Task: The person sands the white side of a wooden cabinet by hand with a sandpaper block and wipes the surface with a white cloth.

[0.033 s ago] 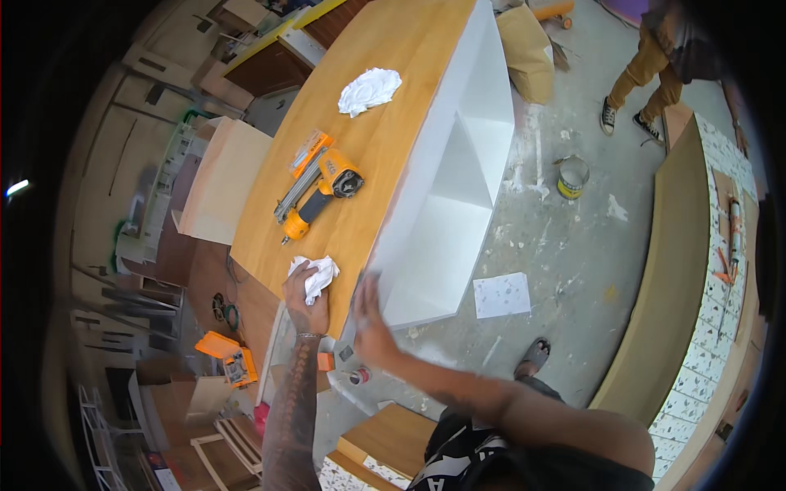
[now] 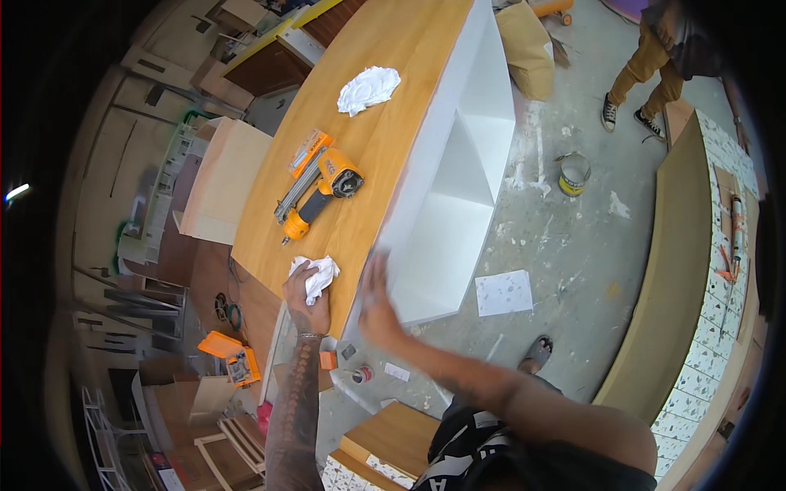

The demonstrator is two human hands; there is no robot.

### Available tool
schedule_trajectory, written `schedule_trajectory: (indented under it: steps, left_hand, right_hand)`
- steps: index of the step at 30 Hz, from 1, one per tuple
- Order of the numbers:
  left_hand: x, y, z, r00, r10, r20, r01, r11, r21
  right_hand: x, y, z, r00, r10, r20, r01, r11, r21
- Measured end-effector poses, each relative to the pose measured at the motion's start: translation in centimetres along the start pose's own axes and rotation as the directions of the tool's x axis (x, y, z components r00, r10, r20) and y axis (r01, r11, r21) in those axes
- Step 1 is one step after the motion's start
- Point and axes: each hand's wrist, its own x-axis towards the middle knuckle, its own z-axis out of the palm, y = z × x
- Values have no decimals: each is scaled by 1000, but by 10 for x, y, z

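My left hand (image 2: 306, 296) is closed on a crumpled white cloth (image 2: 320, 278), resting on the near end of the wood-grain cabinet top (image 2: 360, 221). Against the cabinet's white edge strip (image 2: 409, 192), beside that corner, is my right hand (image 2: 377, 301). Its fingers point away from me and are smeared by motion, so I cannot make out whether anything is under them. An orange and black nail gun (image 2: 321, 192) lies on the top, with a small orange box (image 2: 309, 153) beside it. Farther off sits a second crumpled white cloth (image 2: 368, 90).
An open tin (image 2: 574, 174) and a speckled sheet (image 2: 503, 293) lie on the stained floor to the right. A curved panel (image 2: 647, 303) stands beyond them. An orange toolbox (image 2: 241, 366) is at left. Someone in brown trousers (image 2: 647, 69) stands at far right.
My right hand has slid a little farther away along the white edge. The left hand stays on the cloth. A small white sheet on the floor now shows beside my right forearm.
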Motion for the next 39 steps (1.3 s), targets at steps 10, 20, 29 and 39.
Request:
schedule_trajectory:
  steps: [10, 20, 29, 39]
  left_hand:
    - [-2, 9, 3, 999, -34, 13, 33, 998, 55]
    - [-4, -3, 8, 995, 92, -25, -88, 988, 128]
    - [-59, 23, 17, 737, -346, -580, 273, 938, -213]
    - [-87, 118, 141, 52, -562, -826, 545, 709, -448]
  right_hand:
    - [141, 83, -66, 963, 269, -24, -262, 953, 150]
    - [-89, 142, -146, 881, 171, 442, -259, 954, 148]
    - [-136, 257, -519, 558, 817, 142, -578, 260, 774]
    - [-150, 274, -599, 303, 948, -98, -704, 292, 647]
